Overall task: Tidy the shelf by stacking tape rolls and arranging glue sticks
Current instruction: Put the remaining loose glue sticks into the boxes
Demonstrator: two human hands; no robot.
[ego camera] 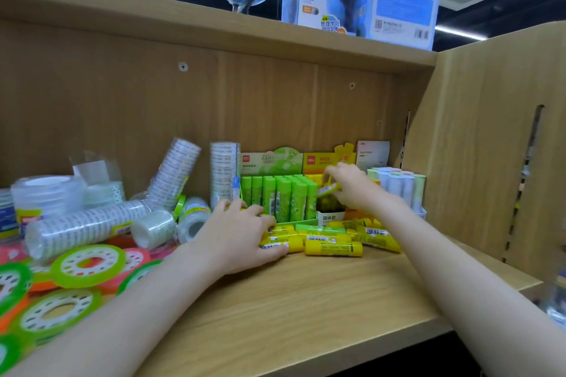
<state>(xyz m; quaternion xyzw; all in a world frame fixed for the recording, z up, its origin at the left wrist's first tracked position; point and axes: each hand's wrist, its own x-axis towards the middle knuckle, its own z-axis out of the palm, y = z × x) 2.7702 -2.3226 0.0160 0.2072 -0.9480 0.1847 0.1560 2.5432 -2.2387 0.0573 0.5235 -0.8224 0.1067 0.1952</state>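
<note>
Glue sticks [333, 247] were strewn flat on the shelf [306, 300] before a green display box [280, 196]. Several were grasped by the left hand [242, 232]; one was pinched by the right hand [352, 187] over the yellow box [329, 217].

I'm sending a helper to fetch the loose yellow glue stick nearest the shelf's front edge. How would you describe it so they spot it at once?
Find the green display box of upright green glue sticks at the shelf's back. In front of it lies a heap of yellow sticks; take the yellow glue stick lying crosswise nearest the front edge, just right of the left hand, untouched by either hand.
</note>
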